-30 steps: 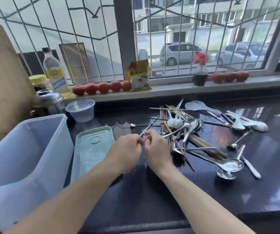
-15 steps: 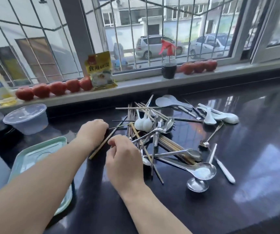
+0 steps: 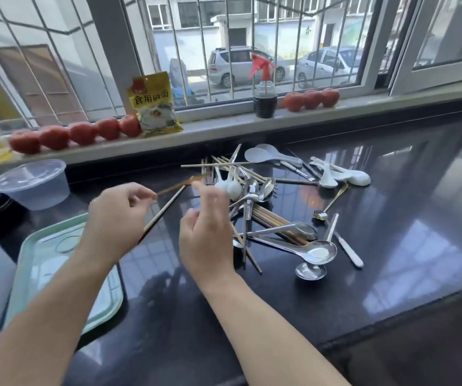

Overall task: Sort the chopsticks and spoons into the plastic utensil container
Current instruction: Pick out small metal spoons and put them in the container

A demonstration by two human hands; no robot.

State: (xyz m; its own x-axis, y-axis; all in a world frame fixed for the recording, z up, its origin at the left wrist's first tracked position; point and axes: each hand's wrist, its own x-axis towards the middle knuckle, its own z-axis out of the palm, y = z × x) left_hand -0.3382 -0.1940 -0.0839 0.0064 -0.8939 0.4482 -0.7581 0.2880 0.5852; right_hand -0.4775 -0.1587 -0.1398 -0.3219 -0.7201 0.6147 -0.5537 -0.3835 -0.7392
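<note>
Apparently left hand pinched one chopstick, blurred; right hand half-curled, grip unclear, probably pairing sticks. Utensil pile sat mid-bench; container not in view.

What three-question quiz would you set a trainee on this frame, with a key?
1. True or false: the left hand holds a chopstick.
2. What stands between the yellow packet and the three tomatoes on the right on the sill? A) a mug B) a red-topped spray bottle C) a kettle
3. Fill in: the clear plastic bowl sits to the ___ of the utensil pile.

Key: 1 true; the fingers pinch one end. 2 B. 3 left.
</note>
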